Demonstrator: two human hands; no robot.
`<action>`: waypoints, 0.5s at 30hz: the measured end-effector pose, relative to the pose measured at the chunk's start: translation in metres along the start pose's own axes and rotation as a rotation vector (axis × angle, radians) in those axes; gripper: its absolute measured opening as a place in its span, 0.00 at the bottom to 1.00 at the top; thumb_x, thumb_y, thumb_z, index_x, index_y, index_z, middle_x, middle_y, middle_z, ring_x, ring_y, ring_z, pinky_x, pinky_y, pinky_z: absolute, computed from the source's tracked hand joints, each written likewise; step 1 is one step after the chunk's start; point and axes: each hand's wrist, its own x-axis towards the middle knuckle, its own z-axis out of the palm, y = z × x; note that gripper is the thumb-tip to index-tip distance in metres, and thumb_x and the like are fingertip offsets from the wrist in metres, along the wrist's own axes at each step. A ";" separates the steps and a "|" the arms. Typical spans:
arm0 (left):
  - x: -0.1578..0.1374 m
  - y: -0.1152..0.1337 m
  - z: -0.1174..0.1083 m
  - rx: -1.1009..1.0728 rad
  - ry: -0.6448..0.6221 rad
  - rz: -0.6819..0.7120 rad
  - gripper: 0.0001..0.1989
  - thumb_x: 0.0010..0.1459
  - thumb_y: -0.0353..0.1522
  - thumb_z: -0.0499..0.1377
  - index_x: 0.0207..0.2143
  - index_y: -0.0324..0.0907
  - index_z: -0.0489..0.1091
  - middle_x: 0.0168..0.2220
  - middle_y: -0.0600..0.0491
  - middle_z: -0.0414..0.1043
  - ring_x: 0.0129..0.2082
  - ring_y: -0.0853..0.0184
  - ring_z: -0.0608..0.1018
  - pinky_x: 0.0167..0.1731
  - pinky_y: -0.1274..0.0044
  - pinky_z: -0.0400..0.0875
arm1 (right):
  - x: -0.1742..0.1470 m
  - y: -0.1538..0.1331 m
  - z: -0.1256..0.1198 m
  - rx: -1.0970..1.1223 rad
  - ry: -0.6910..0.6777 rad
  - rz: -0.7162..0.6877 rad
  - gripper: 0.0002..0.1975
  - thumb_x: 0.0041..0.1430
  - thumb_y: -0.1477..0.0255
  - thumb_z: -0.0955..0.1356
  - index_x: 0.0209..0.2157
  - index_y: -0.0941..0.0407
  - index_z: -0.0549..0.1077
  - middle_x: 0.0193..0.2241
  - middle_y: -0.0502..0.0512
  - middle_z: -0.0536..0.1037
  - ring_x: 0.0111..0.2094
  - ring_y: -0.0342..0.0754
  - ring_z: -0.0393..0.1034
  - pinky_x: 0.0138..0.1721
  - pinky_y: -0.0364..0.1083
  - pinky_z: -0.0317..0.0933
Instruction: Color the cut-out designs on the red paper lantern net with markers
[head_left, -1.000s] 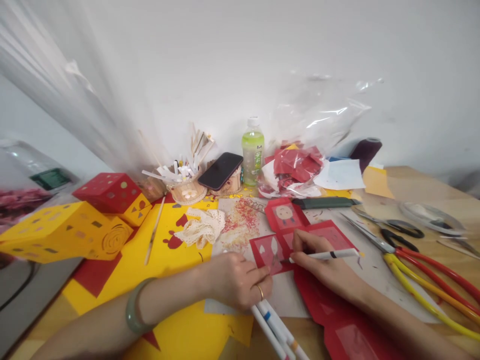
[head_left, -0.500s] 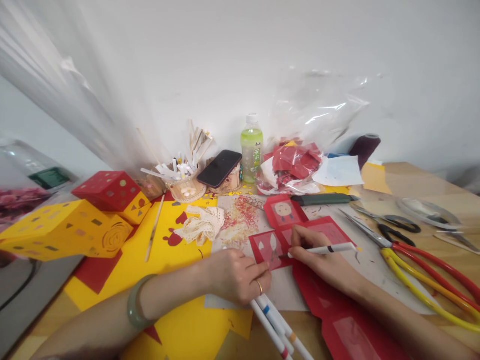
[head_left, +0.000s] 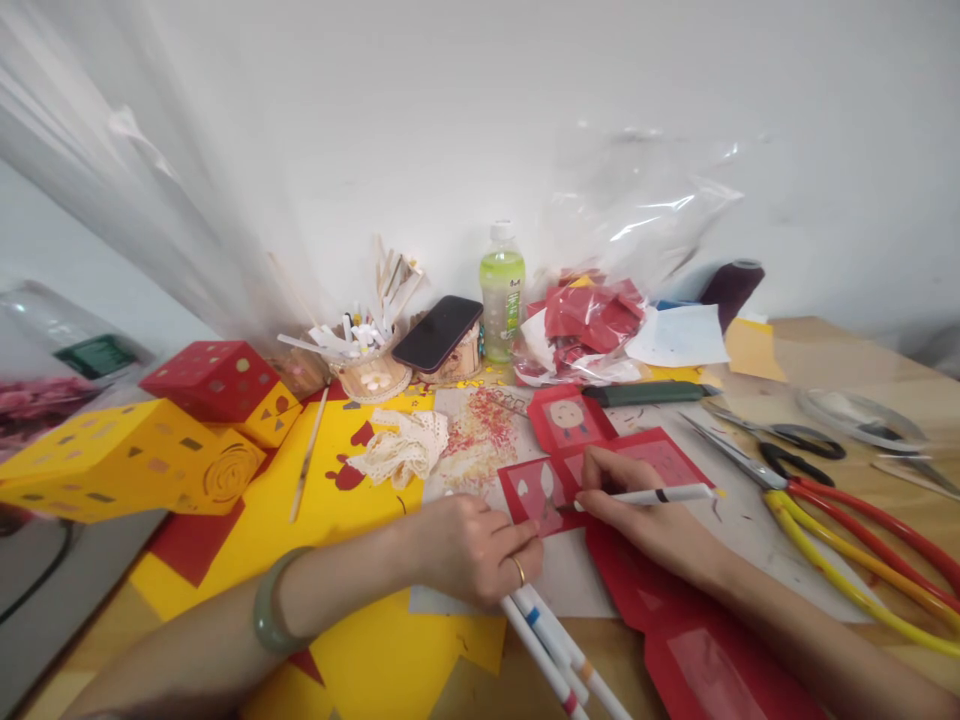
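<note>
A white marker with a black band (head_left: 664, 495) is pinched in my right hand (head_left: 637, 520), its tip down on a window panel of the red paper cutout (head_left: 637, 590). White and grey shapes show on that panel. The neighbouring panel bears a round drawn face (head_left: 566, 418). Wrapped by my left hand (head_left: 476, 550) are several white markers (head_left: 544, 645) with coloured bands, pointing towards me. The left fingertips lie against the lower edge of the same panel. The cutout's lower part passes under my right forearm.
At right lie large red-and-yellow-handled scissors (head_left: 862, 545), black scissors (head_left: 802, 440) and a green cutter (head_left: 649, 393). Lace (head_left: 405, 447) and yellow paper (head_left: 382, 660) spread left, beside decorated paper boxes (head_left: 97, 460). A phone (head_left: 439, 333), bottle (head_left: 502, 295) and scrap-filled bag (head_left: 592, 320) stand behind.
The view has shifted very slightly. Both hands keep nearly the same place and the same hold on their markers.
</note>
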 end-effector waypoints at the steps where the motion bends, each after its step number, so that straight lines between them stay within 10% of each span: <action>1: 0.000 0.000 0.000 0.000 -0.001 0.000 0.08 0.54 0.29 0.51 0.31 0.37 0.68 0.33 0.49 0.75 0.18 0.73 0.71 0.12 0.81 0.61 | 0.000 0.000 0.000 -0.001 -0.003 0.002 0.10 0.48 0.74 0.62 0.19 0.55 0.54 0.17 0.44 0.58 0.21 0.41 0.51 0.22 0.41 0.48; 15: 0.000 0.000 0.000 -0.023 0.036 -0.019 0.07 0.54 0.29 0.52 0.30 0.37 0.69 0.33 0.50 0.75 0.19 0.72 0.71 0.12 0.80 0.61 | 0.000 0.002 -0.004 0.196 0.110 0.053 0.12 0.51 0.73 0.62 0.19 0.55 0.54 0.17 0.44 0.57 0.21 0.40 0.50 0.23 0.42 0.46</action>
